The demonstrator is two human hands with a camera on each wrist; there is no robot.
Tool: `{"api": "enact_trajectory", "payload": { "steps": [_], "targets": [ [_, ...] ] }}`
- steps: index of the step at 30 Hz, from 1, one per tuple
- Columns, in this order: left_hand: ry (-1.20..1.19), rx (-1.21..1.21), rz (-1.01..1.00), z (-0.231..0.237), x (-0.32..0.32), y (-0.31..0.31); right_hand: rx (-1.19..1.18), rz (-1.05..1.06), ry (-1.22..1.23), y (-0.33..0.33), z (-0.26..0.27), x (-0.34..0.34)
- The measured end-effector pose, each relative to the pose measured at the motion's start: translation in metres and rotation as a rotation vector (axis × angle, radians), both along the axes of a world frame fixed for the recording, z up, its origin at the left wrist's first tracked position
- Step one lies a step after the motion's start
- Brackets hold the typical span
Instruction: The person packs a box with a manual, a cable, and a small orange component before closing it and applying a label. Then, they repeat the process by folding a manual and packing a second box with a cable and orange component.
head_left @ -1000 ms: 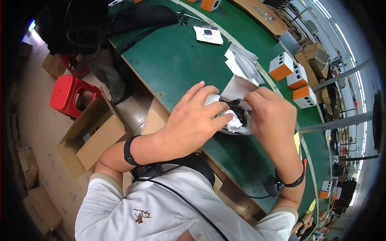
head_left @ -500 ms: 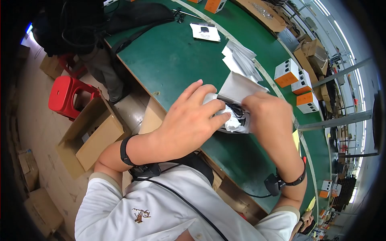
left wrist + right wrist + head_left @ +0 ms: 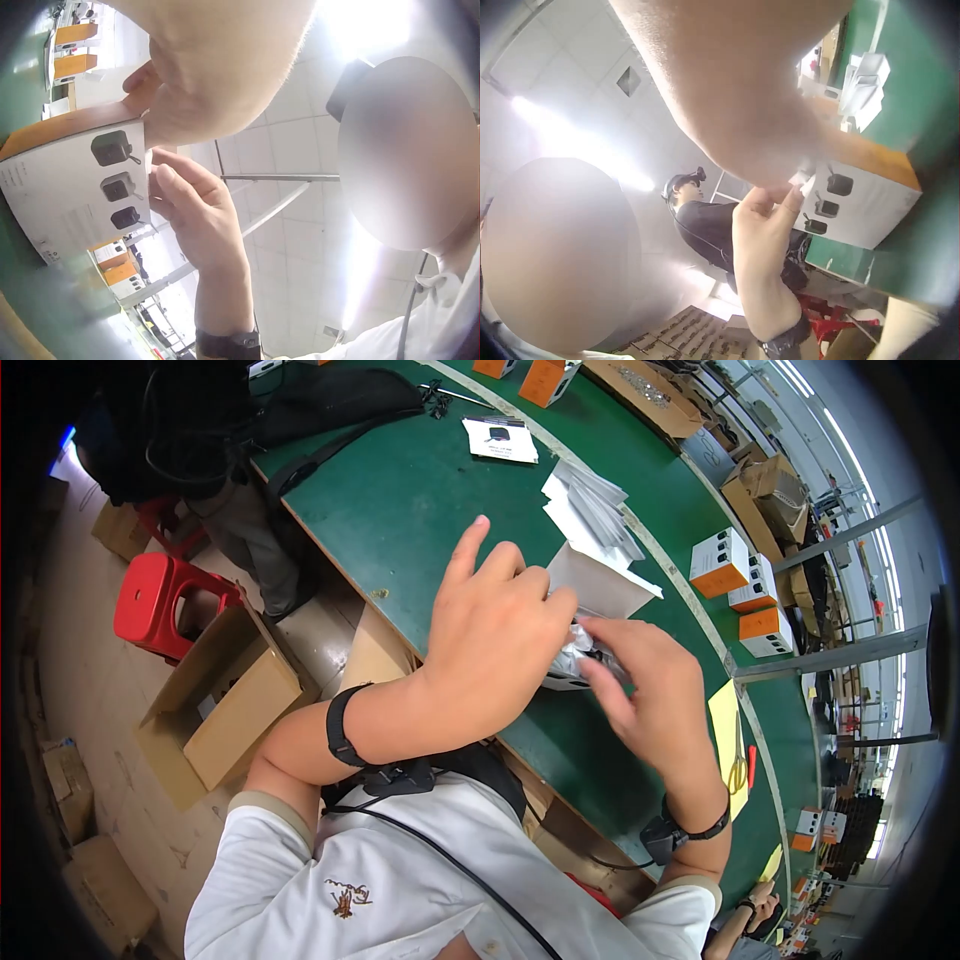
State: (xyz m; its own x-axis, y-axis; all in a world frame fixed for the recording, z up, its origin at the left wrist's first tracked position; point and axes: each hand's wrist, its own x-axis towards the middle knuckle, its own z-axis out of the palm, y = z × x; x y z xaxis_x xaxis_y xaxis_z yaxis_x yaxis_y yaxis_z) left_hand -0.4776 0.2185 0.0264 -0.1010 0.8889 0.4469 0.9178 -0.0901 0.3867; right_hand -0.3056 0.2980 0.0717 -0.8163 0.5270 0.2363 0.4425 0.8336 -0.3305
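An uncovered box, its pale flap (image 3: 600, 582) raised, sits on the green table with white crumpled wrapping (image 3: 574, 652) in it. The left hand (image 3: 500, 645) bends over its opening, one finger raised; in the right wrist view the left hand (image 3: 763, 244) pinches a bit of white wrapping (image 3: 802, 182). The right hand (image 3: 652, 695) is at the other side, thumb and forefinger apart at the wrapping. Three dark devices are printed on the box (image 3: 71, 199), beside the right hand (image 3: 206, 217) in the left wrist view. The box's inside is mostly hidden.
Papers (image 3: 595, 510) and a printed leaflet (image 3: 500, 440) lie beyond the box. White-and-orange boxes (image 3: 720, 563) stand at the right; scissors (image 3: 738, 772) lie on yellow paper (image 3: 722, 710). An open carton (image 3: 240, 720) and a red stool (image 3: 160, 605) are on the floor.
The left hand has shifted right over the box, its fingers more bent. The right hand has turned, so its thumb shows, and moved slightly down and left. The dark cable seen before is now largely covered.
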Motion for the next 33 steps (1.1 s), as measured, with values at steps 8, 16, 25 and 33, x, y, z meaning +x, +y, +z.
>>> {"api": "enact_trajectory", "payload": {
  "steps": [8,16,25,33],
  "targets": [
    [-0.648,0.133,0.070,-0.018,-0.012,-0.005,0.181,-0.026,0.002,0.017,-0.029,-0.015],
    [-0.151,0.290,-0.220,-0.053,-0.016,0.006,-0.434,-0.242,0.502,0.060,-0.053,0.034],
    [-0.159,0.258,-0.232,-0.056,-0.023,0.017,-1.113,-0.257,0.649,0.051,-0.100,-0.016],
    [-0.277,0.227,-0.178,-0.061,-0.017,0.012,-0.667,0.097,0.589,0.044,-0.089,0.004]
  ]
}}
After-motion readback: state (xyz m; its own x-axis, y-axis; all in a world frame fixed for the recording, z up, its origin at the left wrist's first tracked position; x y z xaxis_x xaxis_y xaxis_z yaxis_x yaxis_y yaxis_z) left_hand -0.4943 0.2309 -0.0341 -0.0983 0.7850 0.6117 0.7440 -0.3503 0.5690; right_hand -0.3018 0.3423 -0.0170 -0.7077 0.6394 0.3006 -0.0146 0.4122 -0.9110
